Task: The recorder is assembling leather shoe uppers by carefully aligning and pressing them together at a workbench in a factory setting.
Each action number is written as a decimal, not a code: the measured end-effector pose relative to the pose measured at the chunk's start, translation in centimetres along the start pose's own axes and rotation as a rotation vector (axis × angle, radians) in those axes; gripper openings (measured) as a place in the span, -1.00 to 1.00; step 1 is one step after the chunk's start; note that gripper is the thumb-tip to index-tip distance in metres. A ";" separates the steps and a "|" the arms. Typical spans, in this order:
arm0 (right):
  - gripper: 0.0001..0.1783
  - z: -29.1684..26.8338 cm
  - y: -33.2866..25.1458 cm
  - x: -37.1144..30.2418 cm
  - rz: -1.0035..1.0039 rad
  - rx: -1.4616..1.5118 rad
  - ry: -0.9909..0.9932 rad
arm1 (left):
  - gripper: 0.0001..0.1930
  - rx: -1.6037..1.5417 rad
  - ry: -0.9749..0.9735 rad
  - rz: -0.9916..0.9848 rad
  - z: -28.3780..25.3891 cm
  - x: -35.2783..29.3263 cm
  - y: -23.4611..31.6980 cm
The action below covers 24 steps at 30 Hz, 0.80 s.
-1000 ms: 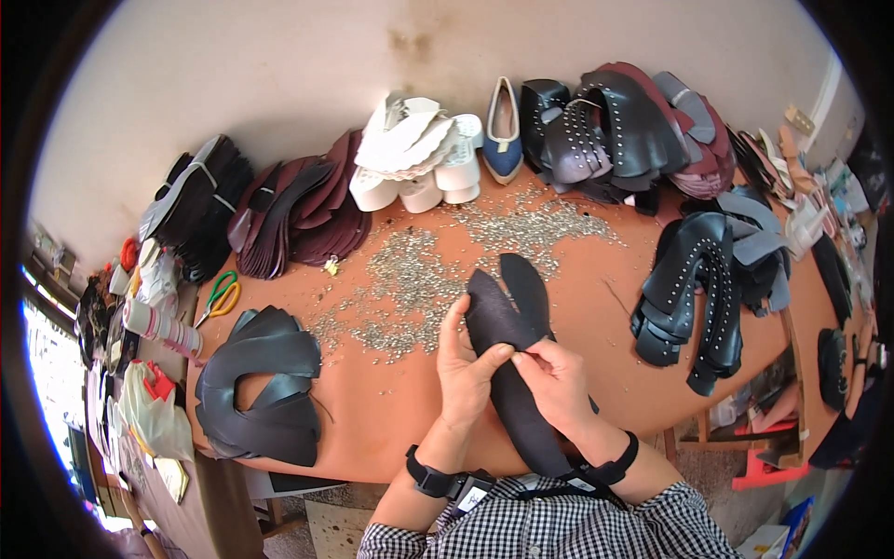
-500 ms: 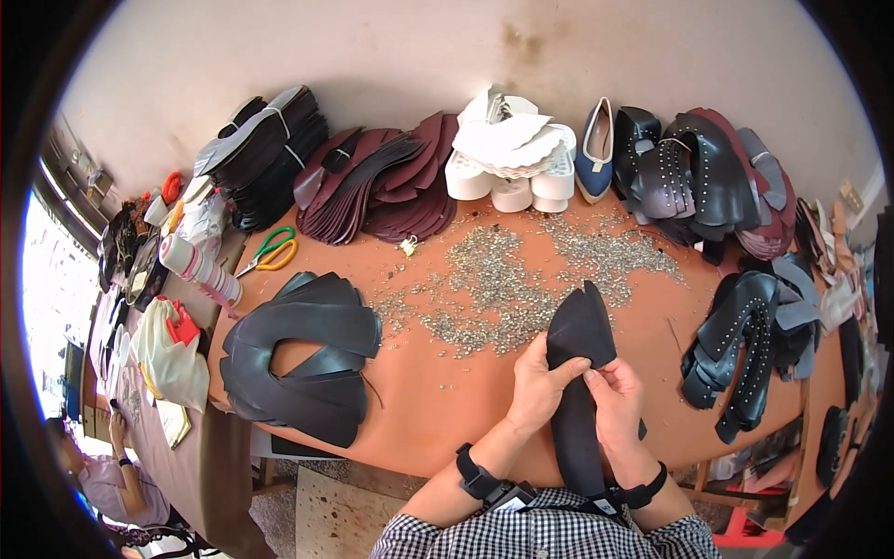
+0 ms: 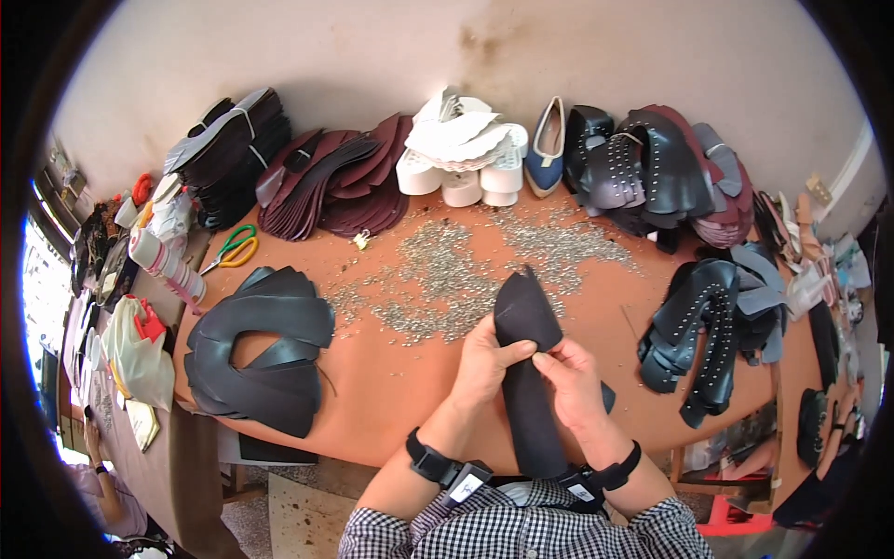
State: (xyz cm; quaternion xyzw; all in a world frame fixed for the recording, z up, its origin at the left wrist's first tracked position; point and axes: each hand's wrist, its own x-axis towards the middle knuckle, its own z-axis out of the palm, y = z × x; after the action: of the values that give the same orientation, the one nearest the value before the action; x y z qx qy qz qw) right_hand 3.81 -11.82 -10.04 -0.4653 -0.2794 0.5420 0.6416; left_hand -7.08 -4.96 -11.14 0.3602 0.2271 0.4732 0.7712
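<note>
Before us, a person in a checked shirt pinches a black strip between thumbs and fingers of left hand and right hand at the orange table's six-o'clock edge, silvery bits scattered toward eleven, a blue shoe beyond at twelve.

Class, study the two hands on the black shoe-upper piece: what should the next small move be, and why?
Probably a gentle squeeze by the right hand, with the left hand as support: the left hand grips the black shoe-upper piece, and both thumbs come together over it. Anything pinched there is too small to tell.
</note>
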 end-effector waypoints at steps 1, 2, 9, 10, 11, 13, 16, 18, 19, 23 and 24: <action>-0.95 -0.3 -0.1 0.0 0.014 -0.003 -0.010 | -0.63 0.022 0.001 -0.006 0.0 0.0 -0.2; -0.95 -0.6 -0.3 0.0 0.029 -0.005 -0.021 | -0.63 0.013 -0.008 -0.005 0.2 0.1 -0.3; -0.82 -1.4 0.9 -0.3 -0.078 -0.168 -0.005 | -0.70 0.088 0.014 -0.011 0.5 -0.5 -0.6; -0.82 -1.5 0.8 -0.3 -0.069 -0.174 -0.015 | -0.72 0.169 0.029 0.008 0.3 -0.5 -0.9; -0.88 -1.5 0.7 -0.3 -0.072 -0.208 -0.017 | -0.74 0.252 0.044 0.025 0.0 -0.5 -1.2; -0.93 -1.5 0.4 -0.3 -0.077 -0.242 -0.026 | -0.75 0.248 0.045 0.064 0.0 -0.6 -1.6; -0.87 -1.7 0.5 -0.3 -0.043 -0.169 -0.040 | -0.74 0.304 0.051 0.097 0.2 -0.7 -1.7; -0.81 -2.3 0.9 -0.2 0.017 -0.005 -0.042 | -0.72 0.362 0.065 0.096 0.4 -0.7 -1.7; -0.75 -2.7 0.8 -0.2 0.008 0.071 -0.037 | -0.70 0.415 0.048 0.155 0.8 -0.4 -1.9; -0.74 -0.9 -0.1 0.2 -0.057 0.108 0.025 | -0.63 0.526 -0.080 0.231 0.5 -0.4 -1.3; -0.74 -0.9 -0.1 0.2 -0.060 0.115 0.020 | -0.62 0.576 -0.115 0.268 0.6 -0.5 -1.1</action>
State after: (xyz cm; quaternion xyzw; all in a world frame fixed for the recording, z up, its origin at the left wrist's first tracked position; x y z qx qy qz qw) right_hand 4.63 -11.88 -10.36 -0.4244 -0.2553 0.5330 0.6860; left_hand -6.26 -5.88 -11.59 0.6167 0.2584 0.4655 0.5799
